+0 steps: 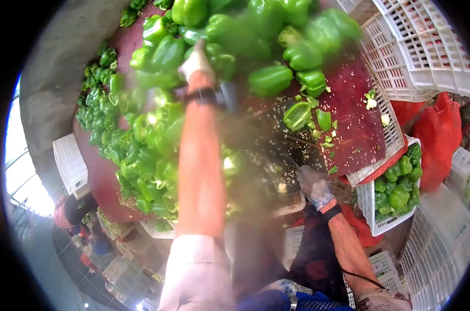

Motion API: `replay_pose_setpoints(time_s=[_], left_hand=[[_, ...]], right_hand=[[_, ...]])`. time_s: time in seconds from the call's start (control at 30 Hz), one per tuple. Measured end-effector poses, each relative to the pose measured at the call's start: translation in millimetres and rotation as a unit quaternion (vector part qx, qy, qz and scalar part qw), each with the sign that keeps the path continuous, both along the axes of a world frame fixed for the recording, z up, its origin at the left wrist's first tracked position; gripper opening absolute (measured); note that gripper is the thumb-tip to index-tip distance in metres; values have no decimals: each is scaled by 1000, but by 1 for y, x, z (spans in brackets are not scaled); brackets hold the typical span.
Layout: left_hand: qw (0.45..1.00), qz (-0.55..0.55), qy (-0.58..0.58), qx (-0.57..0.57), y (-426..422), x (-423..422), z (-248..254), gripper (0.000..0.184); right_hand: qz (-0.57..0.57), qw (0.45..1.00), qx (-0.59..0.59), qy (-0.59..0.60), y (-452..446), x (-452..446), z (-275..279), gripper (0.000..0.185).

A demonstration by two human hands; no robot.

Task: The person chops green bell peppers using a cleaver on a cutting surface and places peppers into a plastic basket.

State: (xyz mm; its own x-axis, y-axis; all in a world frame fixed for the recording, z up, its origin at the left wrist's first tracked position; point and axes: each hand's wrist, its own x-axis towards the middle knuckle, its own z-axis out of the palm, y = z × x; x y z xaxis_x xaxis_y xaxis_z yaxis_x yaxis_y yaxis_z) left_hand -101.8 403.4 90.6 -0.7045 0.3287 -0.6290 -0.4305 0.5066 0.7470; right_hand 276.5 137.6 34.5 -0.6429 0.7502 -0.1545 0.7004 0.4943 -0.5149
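Observation:
My left hand (pixel 197 66), in a pale glove, reaches far forward into a heap of green bell peppers (pixel 167 54). It touches or nearly touches peppers there; motion blur and the peppers hide most of its fingers. My right hand (pixel 315 185), in a patterned glove, is low at the near edge of the work surface. Its fingers look curled, but what they hold cannot be made out. Beyond it lie a cut-open pepper (pixel 297 116), a pepper piece (pixel 323 120) and scattered seeds. A whole bell pepper (pixel 271 80) rests farther forward.
Smaller or cut green peppers (pixel 152 135) are heaped on the left. A white crate of peppers (pixel 399 193) stands at right, near a red mesh bag (pixel 442 140). White crates (pixel 426 41) are stacked upper right. Another person (pixel 72 211) is at lower left.

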Motion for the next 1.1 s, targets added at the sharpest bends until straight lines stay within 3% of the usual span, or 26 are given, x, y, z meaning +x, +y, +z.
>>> replay_pose_setpoints(time_s=[0.03, 0.07, 0.1, 0.13, 0.17, 0.2, 0.23, 0.27, 0.3, 0.33, 0.37, 0.4, 0.47, 0.5, 0.63, 0.73, 0.83, 0.9, 0.97, 1.03, 1.1], left_hand=[[997, 35, -64, 25, 15, -11, -10, 55], [982, -14, -158, 102, 9, -34, -23, 44], [965, -231, 82, 90, -23, -20, -10, 28], [864, -343, 366, 42, -57, -4, 6, 27], [931, -266, 210, 135, -70, -11, -12, 29], [959, -173, 44, 222, -84, -15, -30, 30], [949, -177, 85, 246, -105, 6, -27, 41], [955, -151, 44, 251, -131, 44, -9, 53], [961, -119, -11, 248, -166, 93, 6, 65], [963, -53, -147, 221, -187, 130, 30, 78], [963, -99, -151, 198, -214, 149, 12, 89], [950, -114, -181, 227, -229, 163, 1, 86], [979, -150, -75, 120, -251, 191, -17, 85], [977, -175, 13, 119, -257, 191, -24, 74], [934, -212, 283, 50, -274, 195, -37, 38], [987, -121, 65, 84, -283, 193, -21, 38], [986, -143, 60, 57, -288, 192, -13, 37], [978, -181, 100, 39, -292, 191, -24, 37], [954, -242, 176, 18, -306, 187, -59, 37], [957, -234, 170, 11, -309, 186, -62, 37], [964, -235, 124, 15, -308, 178, -56, 43]], right_hand=[[-4, 999, 19, -30, -7, -1, -6, 8], [-26, 998, -38, -45, -7, -4, 2, 9], [-48, 993, -95, -61, -1, -8, 18, 11], [-70, 983, -151, -76, 5, -11, 32, 13], [-80, 982, -159, -66, 8, -12, 37, 18], [-99, 983, -144, -54, 10, -11, 44, 19], [-118, 984, -129, -42, 10, -11, 49, 20], [-137, 984, -113, -30, 8, -10, 49, 21], [-118, 984, -104, -81, -6, 5, 51, 19], [-112, 986, -65, -108, -10, 14, 62, 18], [-103, 985, -27, -135, -7, 14, 79, 17], [-93, 984, 18, -150, -1, 8, 85, 16], [-168, 983, -2, -69, 2, -1, 86, 15], [-205, 979, -6, -16, 5, -8, 83, 15], [-103, 994, 32, -22, 8, -23, 81, 16], [-61, 996, 58, -23, 2, -28, 83, 18], [1, 990, 72, -120, 10, -37, 117, 21], [-38, 991, 116, -52, -2, -40, 109, 23], [-41, 992, 113, -42, -19, -43, 68, 24], [-7, 994, 64, -91, -37, -48, -12, 24], [-57, 997, -18, -58, -42, -57, -29, 22]])
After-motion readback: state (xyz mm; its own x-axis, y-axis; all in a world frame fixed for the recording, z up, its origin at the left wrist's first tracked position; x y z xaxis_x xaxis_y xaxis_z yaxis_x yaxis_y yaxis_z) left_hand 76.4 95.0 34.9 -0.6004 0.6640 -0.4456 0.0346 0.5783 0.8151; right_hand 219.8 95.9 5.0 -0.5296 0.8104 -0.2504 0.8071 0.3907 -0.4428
